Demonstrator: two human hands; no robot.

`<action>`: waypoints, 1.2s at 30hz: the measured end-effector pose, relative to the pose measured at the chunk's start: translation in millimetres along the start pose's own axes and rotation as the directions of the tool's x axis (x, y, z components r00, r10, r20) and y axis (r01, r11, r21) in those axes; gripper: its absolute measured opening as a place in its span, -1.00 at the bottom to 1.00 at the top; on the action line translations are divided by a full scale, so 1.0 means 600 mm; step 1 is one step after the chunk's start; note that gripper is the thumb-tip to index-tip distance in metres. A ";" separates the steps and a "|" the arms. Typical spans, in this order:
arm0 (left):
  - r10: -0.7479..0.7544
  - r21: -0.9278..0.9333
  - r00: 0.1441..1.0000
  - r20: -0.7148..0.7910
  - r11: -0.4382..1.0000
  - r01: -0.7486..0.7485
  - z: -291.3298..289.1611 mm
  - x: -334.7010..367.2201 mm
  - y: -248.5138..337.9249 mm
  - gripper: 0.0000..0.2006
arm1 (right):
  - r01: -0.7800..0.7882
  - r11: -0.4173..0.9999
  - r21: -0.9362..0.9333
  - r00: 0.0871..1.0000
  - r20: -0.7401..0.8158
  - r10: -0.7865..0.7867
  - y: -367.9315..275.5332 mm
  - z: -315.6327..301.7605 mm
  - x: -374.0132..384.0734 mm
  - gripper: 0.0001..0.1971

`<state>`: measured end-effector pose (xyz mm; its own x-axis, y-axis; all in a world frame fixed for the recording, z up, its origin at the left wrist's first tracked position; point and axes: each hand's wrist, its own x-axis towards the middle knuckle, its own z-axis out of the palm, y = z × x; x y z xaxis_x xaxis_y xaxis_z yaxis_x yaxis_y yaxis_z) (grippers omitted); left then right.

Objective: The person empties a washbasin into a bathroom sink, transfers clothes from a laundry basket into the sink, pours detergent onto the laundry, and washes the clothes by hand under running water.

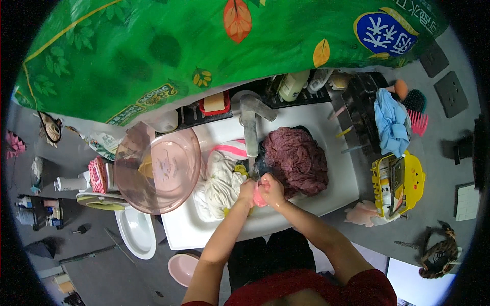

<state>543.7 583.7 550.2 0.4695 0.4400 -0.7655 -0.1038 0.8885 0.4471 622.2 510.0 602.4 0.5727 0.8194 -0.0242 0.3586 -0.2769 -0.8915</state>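
Observation:
Close together over the white sink, my left hand [247, 190] and my right hand [272, 192] are both closed around a small wet pink cloth [259, 197]. Part of the cloth is hidden by my fingers. The metal faucet [250, 133] stands just beyond them, its spout pointing toward my hands. To the left, white cloth [217, 189] with some yellow is heaped in the sink [341, 196], and a pink-striped piece [232, 148] lies behind it. A crumpled maroon garment [297, 160] fills the area right of my hands.
A translucent pink basin [191, 176] overlaps the sink's left side. Behind the faucet are a red soap dish [214, 111] and bottles [293, 85]. A large green printed sheet [168, 46] spans the far side. A yellow basket [413, 181] and blue cloth [391, 122] are at right.

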 end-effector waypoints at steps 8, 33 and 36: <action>-0.098 0.209 0.992 0.077 0.975 0.080 0.019 -0.028 0.014 -0.85 | 0.207 0.977 -0.044 0.976 0.085 -0.203 -0.021 -0.023 -0.007 -0.87; 0.989 0.876 0.090 0.115 -0.058 -0.480 -0.206 -0.249 0.258 -0.63 | 0.031 0.999 0.031 0.995 -0.097 -0.028 0.094 0.101 -0.049 -0.80; 0.991 0.888 0.002 0.135 -0.120 -0.443 -0.188 -0.273 0.241 -0.69 | -0.044 0.929 -0.368 0.997 0.037 0.062 0.087 0.090 -0.033 -0.66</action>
<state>352.9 655.0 687.9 0.0170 0.8636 0.5038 0.5831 -0.4179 0.6967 589.5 506.4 531.8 0.5664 0.8185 -0.0963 0.5791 -0.4784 -0.6601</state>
